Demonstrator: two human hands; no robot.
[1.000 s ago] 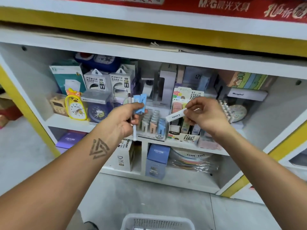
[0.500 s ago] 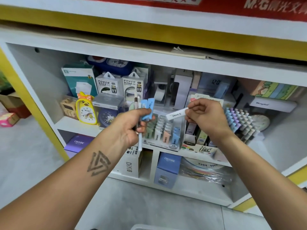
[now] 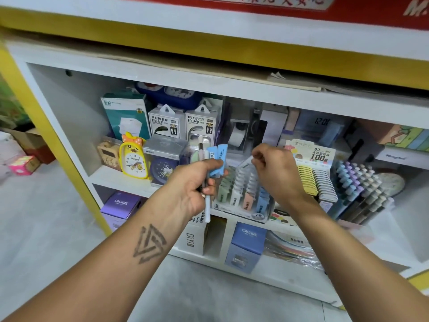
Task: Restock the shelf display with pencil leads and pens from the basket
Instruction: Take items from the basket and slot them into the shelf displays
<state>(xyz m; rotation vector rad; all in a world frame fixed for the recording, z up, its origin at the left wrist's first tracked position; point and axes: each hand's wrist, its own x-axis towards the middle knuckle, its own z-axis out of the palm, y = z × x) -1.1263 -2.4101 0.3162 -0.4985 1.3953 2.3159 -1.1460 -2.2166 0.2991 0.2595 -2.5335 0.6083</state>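
Note:
My left hand (image 3: 197, 182) grips a bundle in front of the shelf: two blue pencil lead cases (image 3: 217, 159), a pale green case and a few pens (image 3: 206, 205) that stick out above and below the fist. My right hand (image 3: 276, 173) pinches a white lead case (image 3: 243, 166) and holds it down at the back rows of the clear pencil lead display (image 3: 241, 211). That display holds rows of green, white, pink and blue cases and carries a 2B label. The basket is out of view.
A second lead display marked 0.7 HB 100 (image 3: 318, 182) stands to the right, then a rack of pastel pens (image 3: 362, 187). Power bank boxes (image 3: 183, 124), a yellow duck clock (image 3: 134, 159) and a blue clock sit left. Purple and blue boxes fill the lower shelf.
My right hand has come down and left with the white lead case, from above the display into its rows. The view has moved closer and the basket has dropped out of sight.

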